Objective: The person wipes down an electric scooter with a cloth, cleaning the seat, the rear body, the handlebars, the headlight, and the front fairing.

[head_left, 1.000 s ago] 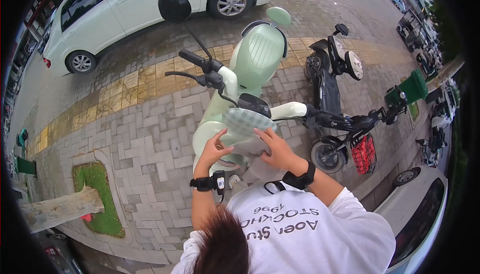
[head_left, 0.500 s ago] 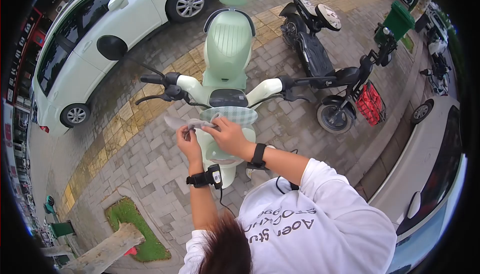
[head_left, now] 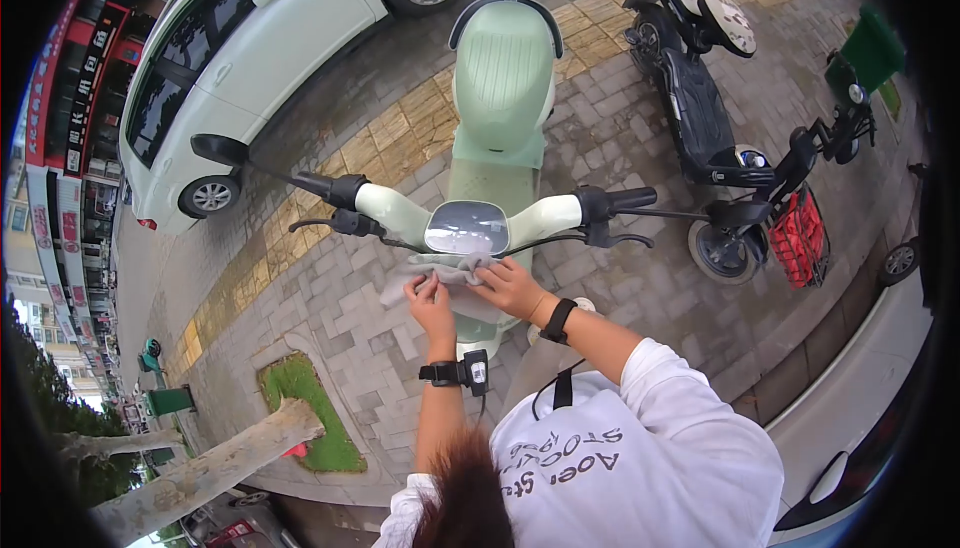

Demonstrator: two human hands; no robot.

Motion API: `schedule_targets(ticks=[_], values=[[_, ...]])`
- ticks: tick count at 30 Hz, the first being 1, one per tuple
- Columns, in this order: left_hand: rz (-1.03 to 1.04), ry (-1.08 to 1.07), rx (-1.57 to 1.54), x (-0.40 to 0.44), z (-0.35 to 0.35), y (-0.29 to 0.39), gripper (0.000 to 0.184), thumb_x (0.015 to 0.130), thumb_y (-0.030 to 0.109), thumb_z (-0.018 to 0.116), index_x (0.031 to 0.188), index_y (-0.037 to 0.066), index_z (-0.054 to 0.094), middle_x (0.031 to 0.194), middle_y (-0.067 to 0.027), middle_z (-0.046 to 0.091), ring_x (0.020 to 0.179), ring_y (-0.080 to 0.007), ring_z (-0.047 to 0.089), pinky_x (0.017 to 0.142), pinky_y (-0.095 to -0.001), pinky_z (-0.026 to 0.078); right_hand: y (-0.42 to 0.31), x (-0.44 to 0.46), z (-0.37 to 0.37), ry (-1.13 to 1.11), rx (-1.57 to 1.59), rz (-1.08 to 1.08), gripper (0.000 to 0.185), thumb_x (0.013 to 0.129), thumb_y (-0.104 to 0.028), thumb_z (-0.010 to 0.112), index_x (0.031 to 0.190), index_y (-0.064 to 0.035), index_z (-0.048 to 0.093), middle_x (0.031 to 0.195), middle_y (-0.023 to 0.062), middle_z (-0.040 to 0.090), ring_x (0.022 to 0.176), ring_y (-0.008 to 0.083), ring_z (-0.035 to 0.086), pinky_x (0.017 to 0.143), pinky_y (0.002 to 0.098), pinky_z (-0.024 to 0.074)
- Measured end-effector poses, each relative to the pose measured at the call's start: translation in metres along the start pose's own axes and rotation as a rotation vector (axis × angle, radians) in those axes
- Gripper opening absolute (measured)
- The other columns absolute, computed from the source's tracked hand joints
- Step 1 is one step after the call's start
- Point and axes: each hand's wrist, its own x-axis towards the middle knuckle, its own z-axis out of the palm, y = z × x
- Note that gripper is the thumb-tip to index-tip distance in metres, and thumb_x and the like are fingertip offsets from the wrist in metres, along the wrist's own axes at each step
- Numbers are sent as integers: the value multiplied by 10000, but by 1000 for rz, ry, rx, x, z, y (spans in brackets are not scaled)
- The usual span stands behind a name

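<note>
A thin, crumpled grey cloth (head_left: pixel 455 270) stretches between my two hands, just in front of the dashboard (head_left: pixel 467 227) of a pale green electric scooter (head_left: pixel 505 73). My left hand (head_left: pixel 431 310) pinches the cloth's left part, and a loose end hangs out beyond those fingers. My right hand (head_left: pixel 514 289) grips its right end with bent fingers. Beneath the cloth, the scooter's front panel is mostly hidden. I cannot tell whether the cloth touches the panel. Black handlebar grips and brake levers stick out on both sides.
A round black mirror (head_left: pixel 219 150) projects at the left. White car (head_left: pixel 330 8) stands beyond it. On the right are a black electric scooter (head_left: pixel 690 88) with a red-lined basket (head_left: pixel 798 240) and another car (head_left: pixel 850 378). A tree trunk (head_left: pixel 215 458) leans at lower left.
The view has shifted, so the scooter sits further right and lower. Both hands still hold the cloth, which now covers the checkered front part seen before.
</note>
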Motion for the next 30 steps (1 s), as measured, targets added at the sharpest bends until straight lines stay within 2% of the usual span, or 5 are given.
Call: schedule_targets(ticks=[10,16,21,25,30], values=[[331,-166,350,-52,19,-5,301,680,-26,520,948,61,627,917,-75,443,855,-208,470,700,-266,389,7,-64,-24,-60,311,416,326,570,19,567,871,-93,622,856,112,494,771,260,492,623,315,449],[264,-199,443,-30,-20,-22,310,669,-47,495,952,33,594,898,-95,492,864,-232,504,776,-295,398,-36,-61,1,-164,195,407,370,636,45,577,970,-113,608,881,122,474,784,262,488,631,314,445],[233,-324,329,-15,-83,-62,300,681,-47,489,964,7,569,921,-113,530,889,-256,520,774,-305,409,-80,-50,35,-305,429,821,450,659,18,558,1094,-85,510,963,130,482,881,306,480,759,355,415],[163,-391,223,-6,-124,-88,308,710,-60,486,1009,-4,537,948,-96,535,921,-197,526,764,-265,417,-117,-42,61,-207,207,847,465,654,2,527,1104,-109,494,1049,159,462,942,349,447,808,407,391],[49,-353,56,25,-129,-110,306,728,-60,457,1029,-7,463,1027,-106,439,926,-201,473,793,-274,406,-138,-24,96,-358,-198,510,509,677,-16,533,1170,-112,451,1218,189,370,1100,357,381,904,461,326]])
